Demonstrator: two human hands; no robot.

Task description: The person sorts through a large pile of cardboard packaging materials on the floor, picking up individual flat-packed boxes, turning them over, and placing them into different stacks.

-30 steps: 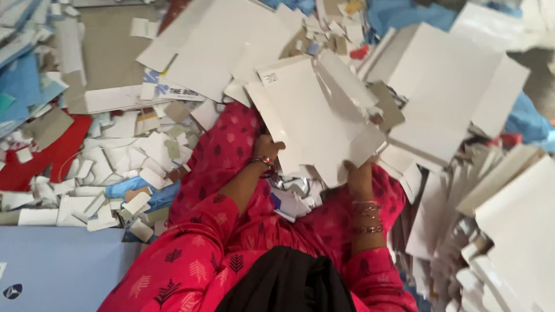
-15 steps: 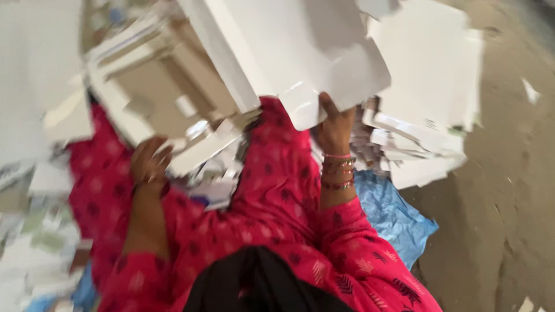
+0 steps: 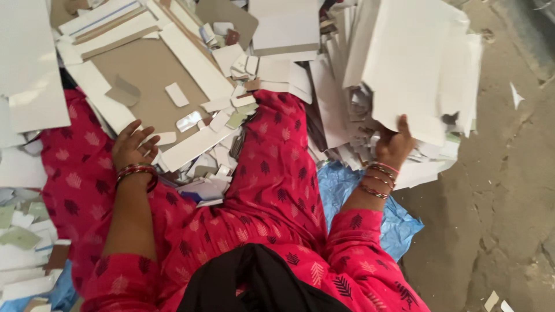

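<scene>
Bare concrete floor (image 3: 509,190), littered with card offcuts. The right hand (image 3: 394,147) props the white sheet stack (image 3: 416,69) upright, fingers clamped; the left hand (image 3: 134,147) rests on the knee, fingers loosely spread.

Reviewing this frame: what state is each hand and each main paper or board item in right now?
right hand: gripping the lower edge of the white sheet stack, raised and tilted
left hand: fingers spread, resting on the lap, empty
brown board: lying flat, scraps on top
blue sheet: crumpled on the floor
</scene>
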